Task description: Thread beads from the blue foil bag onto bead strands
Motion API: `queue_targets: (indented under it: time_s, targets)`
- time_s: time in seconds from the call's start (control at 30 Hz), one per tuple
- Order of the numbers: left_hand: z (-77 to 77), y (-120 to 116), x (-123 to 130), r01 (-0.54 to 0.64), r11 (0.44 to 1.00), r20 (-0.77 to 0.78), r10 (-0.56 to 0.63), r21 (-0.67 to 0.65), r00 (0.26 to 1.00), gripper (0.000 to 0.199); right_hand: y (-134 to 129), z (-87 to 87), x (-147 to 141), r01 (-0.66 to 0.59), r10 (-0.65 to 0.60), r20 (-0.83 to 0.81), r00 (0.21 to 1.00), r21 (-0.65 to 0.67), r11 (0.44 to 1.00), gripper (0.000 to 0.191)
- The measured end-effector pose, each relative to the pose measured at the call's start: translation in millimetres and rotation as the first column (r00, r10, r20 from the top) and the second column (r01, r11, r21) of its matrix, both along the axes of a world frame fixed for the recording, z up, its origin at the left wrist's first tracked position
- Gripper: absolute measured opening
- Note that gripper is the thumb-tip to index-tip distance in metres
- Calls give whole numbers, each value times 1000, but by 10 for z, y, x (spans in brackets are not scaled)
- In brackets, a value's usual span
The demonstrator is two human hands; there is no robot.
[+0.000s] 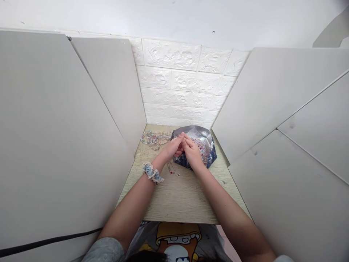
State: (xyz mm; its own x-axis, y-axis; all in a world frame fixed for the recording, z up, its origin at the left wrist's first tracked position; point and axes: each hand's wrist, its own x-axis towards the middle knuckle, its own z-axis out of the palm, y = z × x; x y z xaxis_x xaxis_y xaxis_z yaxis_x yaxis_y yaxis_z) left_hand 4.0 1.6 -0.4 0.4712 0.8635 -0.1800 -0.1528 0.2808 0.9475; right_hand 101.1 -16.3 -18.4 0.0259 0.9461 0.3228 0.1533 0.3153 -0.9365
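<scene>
My left hand [175, 146] and my right hand [192, 151] meet fingertip to fingertip over the near left part of an open bag [193, 130] with a silvery lining and dark blue outside. Both hands are closed in a pinch; whatever lies between the fingertips is too small to make out. Inside the bag lie many small red, pink and clear beads [204, 148]. A short beaded strand with a red bead [171, 172] hangs or lies just below my left hand, beside a small metal charm [178, 174] on the wooden table [182, 203].
Strings of pastel beads [152, 138] lie at the table's back left. A small metal piece [224, 182] rests near the right edge. White panels [109, 87] stand on both sides, with a white brick-patterned wall [174, 76] behind. A black cable [54, 240] runs at lower left.
</scene>
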Motion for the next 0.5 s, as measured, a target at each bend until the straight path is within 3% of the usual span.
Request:
queue_targets:
  time_s: [0.13,0.3,0.5]
  targets:
    - [-13,12,-14,3,995,-146,11,98,989,49,-17,25,1,9,-9,-3,1000,27,1000,30]
    - [48,-4,-56,18,991,-123,-2,135,992,39,-31,107,104,-13,9,57,998,66,998,24]
    - [127,-26,-103,-9,973,-214,60,232,975,23,-45,204,272,50,-88,316,945,128,991,17]
